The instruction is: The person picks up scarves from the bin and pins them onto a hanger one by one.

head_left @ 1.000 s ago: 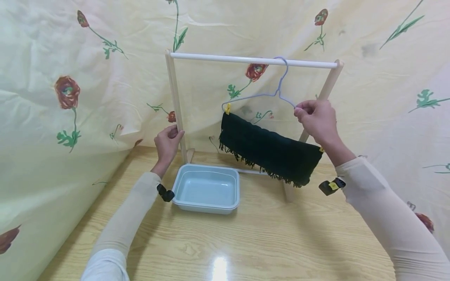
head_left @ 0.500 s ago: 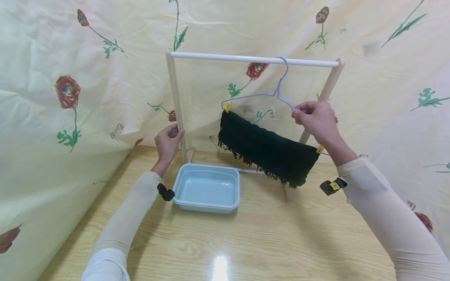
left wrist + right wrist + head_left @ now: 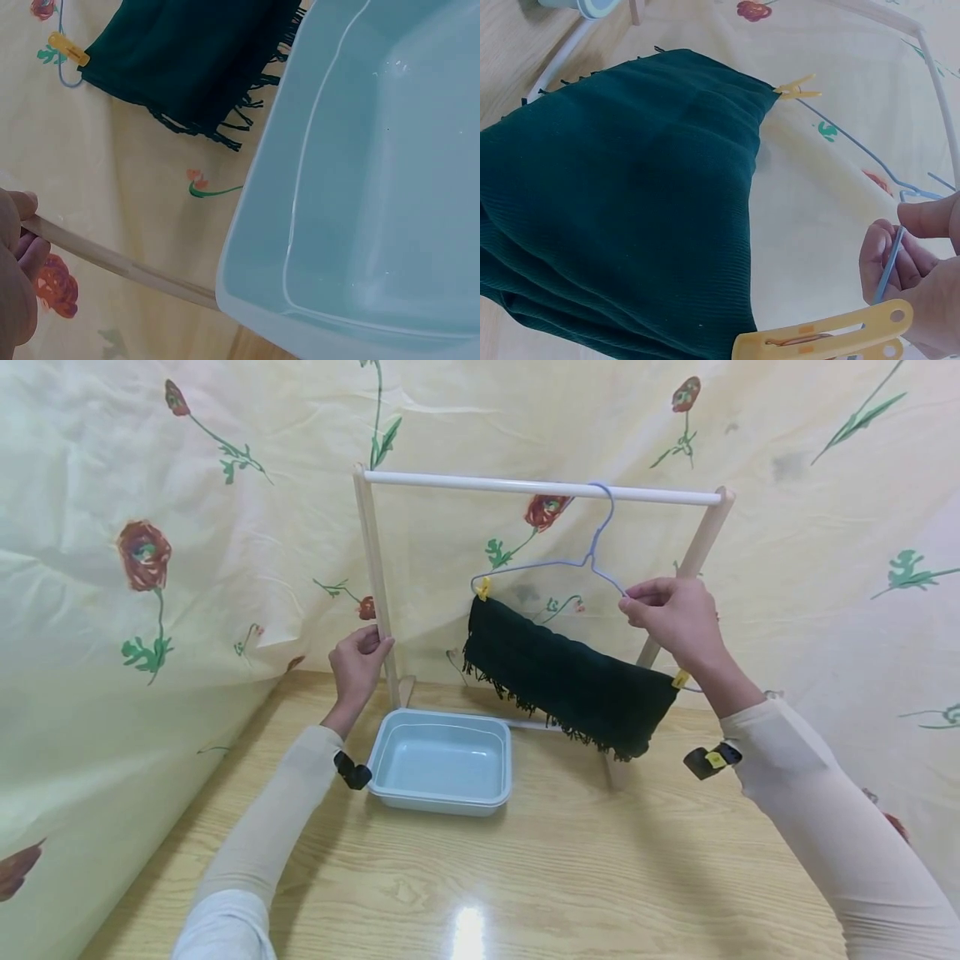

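A blue wire hanger [image 3: 555,562] hooks over the white rail [image 3: 480,484] of a small wooden-sided rack. My right hand [image 3: 672,617] pinches the hanger's right arm between thumb and fingers. Below it hangs a dark green fringed scarf [image 3: 573,681], folded and slanting down to the right. One yellow clothespin [image 3: 483,588] fastens its left corner to the hanger; another yellow clothespin [image 3: 817,334] clamps the right corner, close to my right hand. At the rack's left side, my left hand [image 3: 358,667] grips the wooden post [image 3: 377,577] between thumb and fingers.
A light blue plastic basin [image 3: 441,760] stands on the wood-grain table [image 3: 420,893] before the rack's left post. Behind and to the left hangs a cream flowered cloth [image 3: 225,552]. The rack's lower white bar [image 3: 528,725] runs behind the basin and scarf.
My right hand has shifted slightly left and down with the hanger's right arm. The scarf has swung a little left, and its right clothespin shows more. My left hand stays on the post.
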The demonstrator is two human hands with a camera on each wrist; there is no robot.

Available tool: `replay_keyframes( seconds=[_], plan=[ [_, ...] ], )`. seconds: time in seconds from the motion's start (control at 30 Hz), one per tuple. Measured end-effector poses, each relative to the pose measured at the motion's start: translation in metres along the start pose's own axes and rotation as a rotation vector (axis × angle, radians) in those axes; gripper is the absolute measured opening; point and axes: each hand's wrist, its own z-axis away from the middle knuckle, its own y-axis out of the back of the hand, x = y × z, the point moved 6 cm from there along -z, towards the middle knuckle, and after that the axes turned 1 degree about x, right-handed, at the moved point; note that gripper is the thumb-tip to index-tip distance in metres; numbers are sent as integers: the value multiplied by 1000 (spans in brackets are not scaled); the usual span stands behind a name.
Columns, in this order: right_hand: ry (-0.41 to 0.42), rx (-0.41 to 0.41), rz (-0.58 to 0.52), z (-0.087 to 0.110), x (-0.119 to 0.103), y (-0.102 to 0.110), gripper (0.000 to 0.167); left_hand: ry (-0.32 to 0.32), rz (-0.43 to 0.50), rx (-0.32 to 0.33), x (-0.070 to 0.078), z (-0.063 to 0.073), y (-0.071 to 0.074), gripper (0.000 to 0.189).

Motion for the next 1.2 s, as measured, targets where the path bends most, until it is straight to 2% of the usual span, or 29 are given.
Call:
replay_keyframes(
  seconds=[0.27, 0.43, 0.57, 0.73, 0.9, 1.0, 1.1, 1.2],
  plan=[
    [31, 31, 51, 0, -3, 6, 42, 0, -1, -6, 0, 0, -1, 28],
    [10, 63, 84, 4, -4, 12, 45, 14, -1, -7, 1, 0, 0, 28],
    [8, 95, 67, 7, -4, 20, 46, 10, 4, -8, 2, -1, 1, 28],
    [28, 119, -21, 13, -2, 30, 47, 16, 24, -15, 1, 0, 3, 28],
    [62, 137, -106, 27, -2, 35, 44, 25, 32, -43, 4, 5, 7, 33],
    [73, 145, -127, 38, -3, 36, 44, 17, 18, -38, 9, 10, 13, 38],
    [95, 157, -111, 51, -3, 35, 42, 18, 1, -22, 16, 16, 21, 45],
    [116, 168, -76, 63, -1, 31, 40, -6, -17, -39, 28, 23, 27, 48]
  ],
)
